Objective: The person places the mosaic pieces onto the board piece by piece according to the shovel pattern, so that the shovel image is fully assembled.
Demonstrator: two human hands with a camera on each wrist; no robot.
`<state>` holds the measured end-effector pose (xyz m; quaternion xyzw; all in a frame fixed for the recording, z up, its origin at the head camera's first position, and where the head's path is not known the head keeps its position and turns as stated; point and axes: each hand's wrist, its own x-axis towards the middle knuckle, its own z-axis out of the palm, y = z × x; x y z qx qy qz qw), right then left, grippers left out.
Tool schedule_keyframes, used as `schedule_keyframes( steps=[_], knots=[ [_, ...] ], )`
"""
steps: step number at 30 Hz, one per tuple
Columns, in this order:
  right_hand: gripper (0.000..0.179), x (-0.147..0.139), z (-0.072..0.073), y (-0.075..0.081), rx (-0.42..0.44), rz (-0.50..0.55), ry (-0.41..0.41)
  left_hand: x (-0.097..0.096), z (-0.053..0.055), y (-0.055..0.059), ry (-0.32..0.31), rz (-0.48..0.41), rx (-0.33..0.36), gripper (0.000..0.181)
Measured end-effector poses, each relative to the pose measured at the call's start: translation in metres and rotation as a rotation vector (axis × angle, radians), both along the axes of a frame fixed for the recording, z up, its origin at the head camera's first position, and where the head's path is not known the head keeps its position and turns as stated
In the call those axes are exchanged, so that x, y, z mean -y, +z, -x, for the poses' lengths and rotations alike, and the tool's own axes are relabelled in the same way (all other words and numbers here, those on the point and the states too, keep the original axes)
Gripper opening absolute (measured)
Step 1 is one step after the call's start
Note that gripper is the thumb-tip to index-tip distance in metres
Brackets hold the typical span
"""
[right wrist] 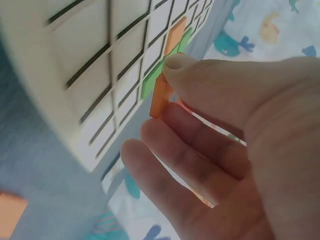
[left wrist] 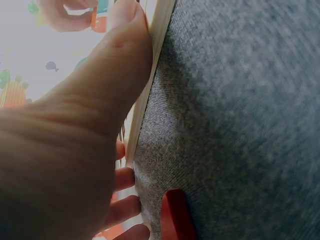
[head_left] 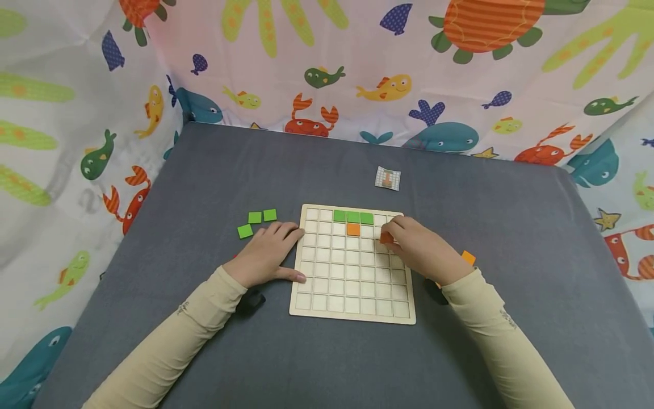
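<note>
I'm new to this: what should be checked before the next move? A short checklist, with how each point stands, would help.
1. Orange tile secure: ok, pinched by the right grip.
2. Board steadied: ok, the left grip touches its left edge.
3. Bare square available: ok, there are many.
4. That tile lying flat in a square: not ok, it is held tilted.
5. Layout matches the card: cannot tell, its print is too small.
6. Loose green tiles off the board: ok, they lie beside it.
</note>
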<state>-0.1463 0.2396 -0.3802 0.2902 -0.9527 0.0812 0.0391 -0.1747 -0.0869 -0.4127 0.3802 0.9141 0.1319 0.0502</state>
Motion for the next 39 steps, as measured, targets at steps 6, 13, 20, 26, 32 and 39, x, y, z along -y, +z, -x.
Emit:
schedule_keyframes(
  steps=[6, 13, 20, 26, 32, 39],
  knots=[
    [0.016, 0.018, 0.007, -0.006, -0.002, 0.029, 0.074, -0.003, -0.001, -0.001, 0.002, -0.003, 0.012, 0.093],
    [0.014, 0.032, 0.013, -0.016, 0.037, 0.093, 0.155, -0.002, -0.002, 0.0, 0.007, -0.002, 0.021, 0.092],
    [0.011, 0.036, 0.016, -0.018, 0.047, 0.095, 0.154, -0.002, -0.001, -0.001, 0.003, -0.004, 0.016, 0.092],
    [0.011, 0.042, 0.017, -0.018, 0.044, 0.1, 0.167, 0.0, 0.0, -0.002, 0.008, 0.001, 0.009, 0.093],
    [0.011, 0.046, 0.019, -0.019, 0.034, 0.093, 0.177, 0.0, 0.0, -0.002, 0.008, 0.005, 0.007, 0.092],
    [0.01, 0.048, 0.021, -0.021, 0.025, 0.088, 0.194, 0.001, 0.0, -0.001, 0.004, 0.008, 0.0, 0.092]
  ],
)
